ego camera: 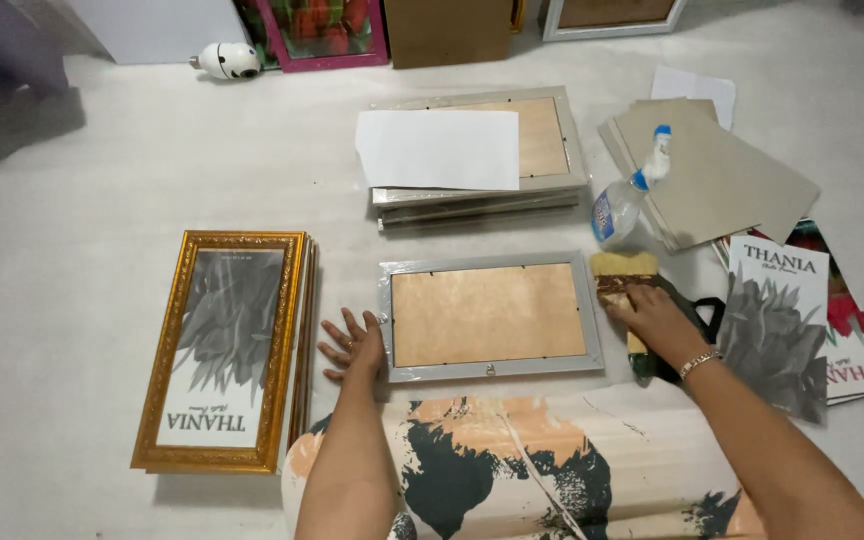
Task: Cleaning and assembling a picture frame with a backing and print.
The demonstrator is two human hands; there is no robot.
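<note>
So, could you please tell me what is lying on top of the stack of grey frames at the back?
A white sheet of paper covers the left part of the stack of grey frames; the top frame's brown backing board shows beside it. What is under the paper is hidden.

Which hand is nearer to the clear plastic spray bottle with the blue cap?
Right. The right hand rests on a cloth just below the clear plastic spray bottle with the blue cap; the left hand lies at the grey frame's far left edge.

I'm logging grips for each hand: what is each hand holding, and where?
Left hand grips nothing; it rests flat at the silver frame's left edge. Right hand presses on a brown cloth, not clearly gripped.
</note>
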